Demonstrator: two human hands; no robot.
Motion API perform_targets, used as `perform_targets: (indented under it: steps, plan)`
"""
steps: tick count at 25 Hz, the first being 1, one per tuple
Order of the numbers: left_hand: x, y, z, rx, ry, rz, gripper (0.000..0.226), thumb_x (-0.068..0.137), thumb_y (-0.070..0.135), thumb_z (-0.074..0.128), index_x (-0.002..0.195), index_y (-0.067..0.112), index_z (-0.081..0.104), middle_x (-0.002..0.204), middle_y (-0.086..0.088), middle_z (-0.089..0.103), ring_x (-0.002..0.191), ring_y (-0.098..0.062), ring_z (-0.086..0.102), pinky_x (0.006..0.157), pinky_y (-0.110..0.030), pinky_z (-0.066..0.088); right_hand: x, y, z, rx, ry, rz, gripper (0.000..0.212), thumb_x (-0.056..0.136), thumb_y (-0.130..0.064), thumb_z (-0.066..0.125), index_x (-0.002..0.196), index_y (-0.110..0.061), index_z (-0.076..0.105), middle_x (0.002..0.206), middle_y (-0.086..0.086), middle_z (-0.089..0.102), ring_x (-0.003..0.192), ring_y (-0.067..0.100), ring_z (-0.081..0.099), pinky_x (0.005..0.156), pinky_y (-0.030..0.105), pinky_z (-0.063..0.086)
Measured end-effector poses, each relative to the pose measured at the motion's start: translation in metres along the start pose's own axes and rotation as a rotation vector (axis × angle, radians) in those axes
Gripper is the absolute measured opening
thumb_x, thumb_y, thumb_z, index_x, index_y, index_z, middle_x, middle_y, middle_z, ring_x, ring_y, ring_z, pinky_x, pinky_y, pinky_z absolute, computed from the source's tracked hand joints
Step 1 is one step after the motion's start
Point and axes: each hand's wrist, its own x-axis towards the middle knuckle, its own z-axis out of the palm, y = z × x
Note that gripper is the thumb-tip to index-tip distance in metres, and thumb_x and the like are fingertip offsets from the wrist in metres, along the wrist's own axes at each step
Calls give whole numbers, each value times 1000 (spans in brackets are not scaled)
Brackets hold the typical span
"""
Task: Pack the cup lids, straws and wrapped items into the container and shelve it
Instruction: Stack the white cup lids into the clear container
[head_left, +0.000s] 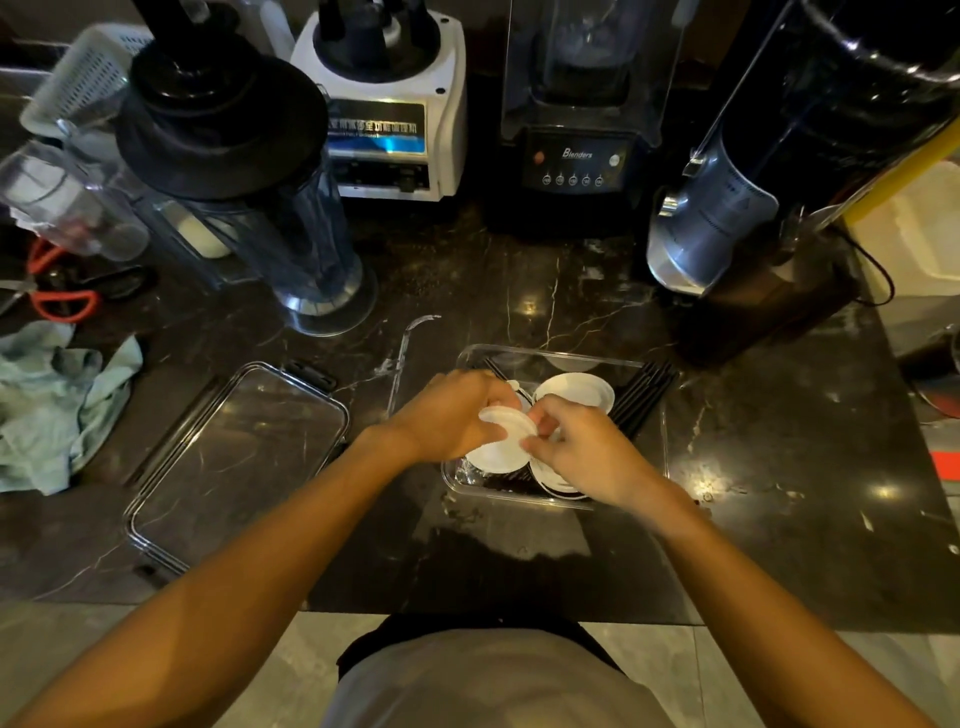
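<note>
While the fingers (501, 402) of the left hand (452, 415) and right hand (587, 449) pinched one cup lid (501, 441) over the clear container (657, 415) on the desk (779, 467), lid-packing was under way; next, seating it flat beside the straws (644, 395).

Counter (571, 270): dark stone, white veins, polished, glossy with lamp glints
Container (655, 415): clear plastic, smooth, shiny at rim
Container lid (234, 457): same clear glossy plastic, black clips
Cup lids (501, 441): white, matt, ridged; plastic or paper, could not tell
Straws (644, 395): black, smooth
Cloth (52, 405): pale green fabric, crumpled, matt
Blender jug (306, 244): clear plastic, black matt top
Grinder (706, 228): brushed metal, dull sheen
Scissors (62, 301): red plastic handles
</note>
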Motion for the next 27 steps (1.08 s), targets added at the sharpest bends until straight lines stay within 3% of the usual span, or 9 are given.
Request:
perform_targets:
  steps: [3, 7, 9, 12, 14, 16, 20, 24, 27]
  plan:
    - [-6, -2, -1, -295, 256, -2, 50, 85, 15, 83, 132, 17, 66, 116, 3, 60, 105, -10, 60, 89, -6, 43, 1, 1, -7, 329, 18, 87, 10, 95, -16, 73, 102, -11, 66, 84, 6, 70, 61, 14, 64, 51, 30, 51]
    - [-11, -10, 6, -541, 339, -202, 74, 80, 23, 88, 144, 21, 51, 126, 0, 64, 110, -12, 67, 94, -26, 56, 1, 3, -18, 548, 75, 106, 5, 97, -13, 71, 99, -10, 73, 74, 10, 67, 56, 14, 60, 52, 31, 55]
    - [-13, -12, 10, -679, 333, -279, 61, 82, 20, 87, 136, 14, 59, 113, -2, 74, 101, -19, 74, 86, -30, 62, 3, 3, -17, 600, 63, 125, 6, 97, -13, 71, 99, -9, 75, 74, 12, 67, 55, 15, 59, 52, 31, 54]
    - [-19, -7, 10, -909, 365, -363, 28, 88, 8, 79, 114, 6, 72, 98, -5, 79, 91, -18, 77, 73, -23, 61, 4, 2, -13, 606, 79, 96, 11, 98, -19, 70, 102, -11, 77, 80, 13, 70, 56, 14, 58, 51, 30, 53]
    - [-24, -7, 8, -1056, 397, -399, 22, 89, 5, 77, 110, 4, 71, 96, -6, 80, 85, -15, 78, 68, -24, 62, 6, 9, -15, 445, 218, 90, 14, 98, -26, 70, 107, -18, 77, 92, 3, 71, 65, 13, 63, 60, 33, 53]
    - [-26, -11, 6, -1103, 451, -437, 21, 89, 5, 76, 109, 4, 70, 98, -6, 79, 87, -16, 77, 68, -26, 64, 5, 18, -23, 38, 304, 130, 25, 97, -25, 69, 121, -21, 72, 121, -2, 62, 81, 18, 67, 74, 33, 52]
    - [-27, -11, 6, -1068, 507, -454, 20, 92, 7, 74, 111, 8, 69, 104, -8, 76, 93, -20, 73, 74, -31, 63, -3, 22, -27, -369, 104, 143, 44, 98, -31, 58, 141, -23, 59, 151, 0, 39, 95, 24, 69, 84, 35, 52]
    - [-25, -8, 7, -1050, 507, -434, 17, 92, 8, 74, 108, 13, 70, 107, -10, 75, 102, -28, 72, 87, -42, 60, -9, 22, -26, -413, 5, 119, 45, 98, -35, 57, 142, -27, 58, 154, -4, 42, 118, 26, 65, 95, 39, 50]
    - [-22, -7, 8, -1031, 498, -434, 15, 94, 8, 72, 107, 14, 70, 111, -14, 75, 107, -33, 71, 93, -52, 58, -11, 26, -25, -446, 82, 61, 30, 101, -20, 54, 129, -20, 64, 133, 3, 59, 101, 27, 68, 82, 38, 54]
